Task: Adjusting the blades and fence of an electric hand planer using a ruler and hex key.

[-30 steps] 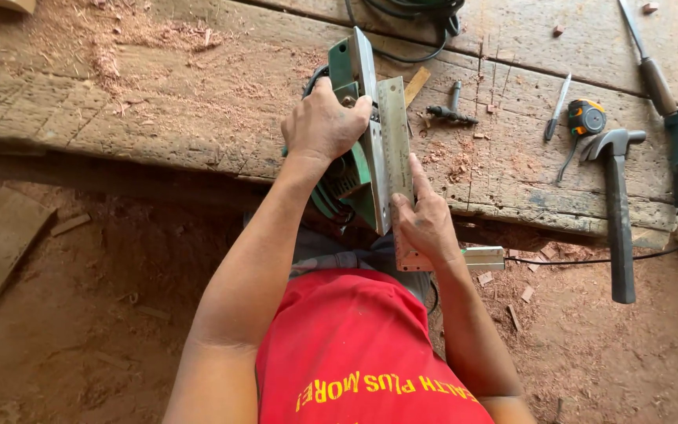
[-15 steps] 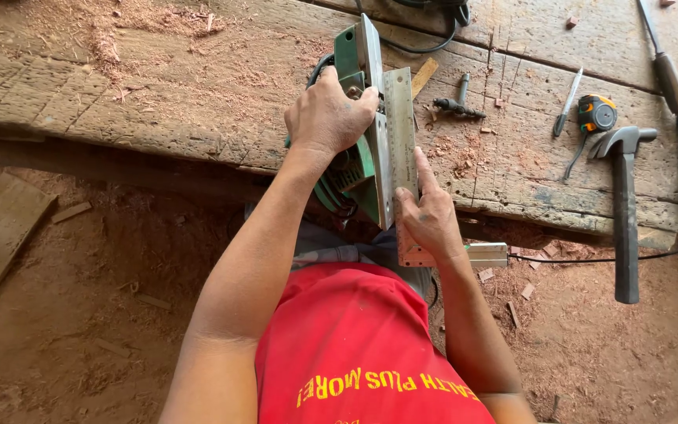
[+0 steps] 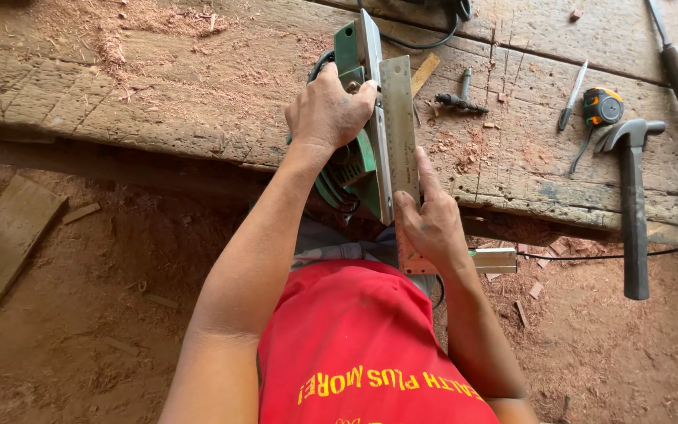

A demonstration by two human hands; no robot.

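My left hand [image 3: 327, 114] grips the body of a green electric planer [image 3: 352, 157], which stands on its side at the near edge of a worn wooden workbench [image 3: 158, 86]. Its flat metal sole faces right. A metal try square [image 3: 402, 133] lies with its blade flat against that sole. My right hand [image 3: 431, 224] holds the square, with the index finger stretched up along the blade. The stock of the square sticks out to the right below my hand.
On the bench at the right lie a claw hammer [image 3: 631, 208], a tape measure [image 3: 603, 106], a pencil-like tool [image 3: 573, 94], a drill bit [image 3: 459, 98] and a chisel handle [image 3: 675, 59]. A black cord [image 3: 614, 255] runs right. Sawdust covers the floor; a plank [image 3: 5, 243] lies at left.
The view has shifted slightly. Both hands stay on the planer and the square, with the square still pressed against the sole.
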